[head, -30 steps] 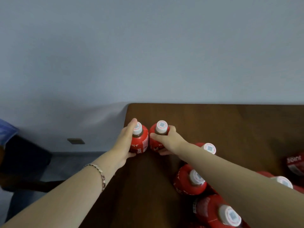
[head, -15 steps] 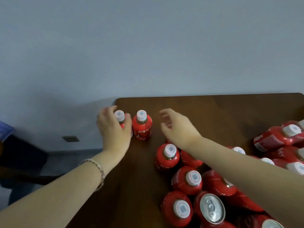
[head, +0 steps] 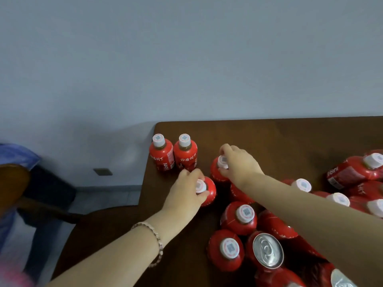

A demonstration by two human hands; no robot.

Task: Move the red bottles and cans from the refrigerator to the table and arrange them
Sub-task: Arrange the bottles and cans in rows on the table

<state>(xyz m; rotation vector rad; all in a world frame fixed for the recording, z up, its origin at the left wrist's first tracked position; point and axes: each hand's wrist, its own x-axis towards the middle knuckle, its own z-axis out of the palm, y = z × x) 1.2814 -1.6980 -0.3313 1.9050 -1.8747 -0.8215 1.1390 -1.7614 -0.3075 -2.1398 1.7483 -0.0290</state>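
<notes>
Two red bottles with white caps stand side by side at the far left corner of the brown table (head: pixel 269 137): one at the edge (head: pixel 161 154), one beside it (head: pixel 185 155). My left hand (head: pixel 186 193) grips the cap of a third red bottle (head: pixel 210 192) just in front of them. My right hand (head: pixel 238 164) pinches the cap of another red bottle (head: pixel 216 171) a little further right. A crowd of several red bottles (head: pixel 238 218) and a red can with a silver top (head: pixel 267 250) fills the near right of the table.
A red bottle (head: pixel 352 170) lies on its side at the right edge of view. The table's left edge drops to the floor, where a dark chair (head: pixel 41 199) and blue cloth (head: pixel 14 154) sit. A grey wall rises behind the table.
Both hands left the two bottles at the far corner and drew back toward me. Each now holds the cap of a different bottle from the cluster.
</notes>
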